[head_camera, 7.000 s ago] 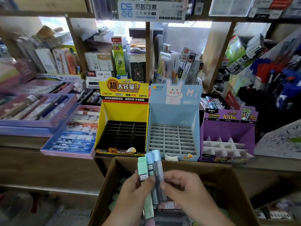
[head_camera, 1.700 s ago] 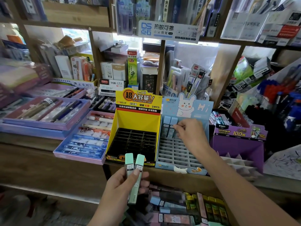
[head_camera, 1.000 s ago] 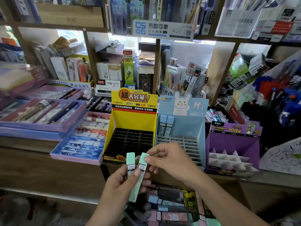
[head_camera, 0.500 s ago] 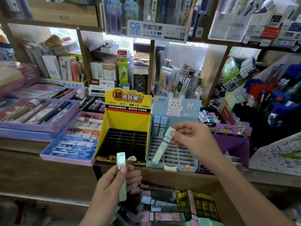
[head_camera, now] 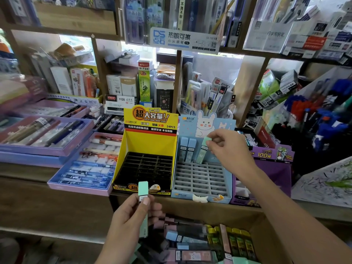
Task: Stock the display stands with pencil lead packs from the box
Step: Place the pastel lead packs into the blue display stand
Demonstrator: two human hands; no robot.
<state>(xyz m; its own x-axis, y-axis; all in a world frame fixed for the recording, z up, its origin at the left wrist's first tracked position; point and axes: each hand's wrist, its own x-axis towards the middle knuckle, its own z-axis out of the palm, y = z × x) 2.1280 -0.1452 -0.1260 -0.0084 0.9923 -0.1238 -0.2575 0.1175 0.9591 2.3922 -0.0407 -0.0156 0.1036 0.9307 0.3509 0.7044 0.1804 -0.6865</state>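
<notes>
Lead pack (head_camera: pixel 202 151), green, is pinched by its top in my right hand (head_camera: pixel 228 147), centre frame, its lower end at the blue stand's (head_camera: pixel 202 178) back row beside two blue packs (head_camera: pixel 187 149). My left hand (head_camera: pixel 131 216), lower centre, grips another green pack (head_camera: pixel 143 188) above the box (head_camera: pixel 264 225).

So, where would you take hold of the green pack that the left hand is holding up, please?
Take the green pack by its top end, coming from above and the right. It stands upright, and the left hand wraps its lower half, so only the capped top above the thumb is bare.
</notes>
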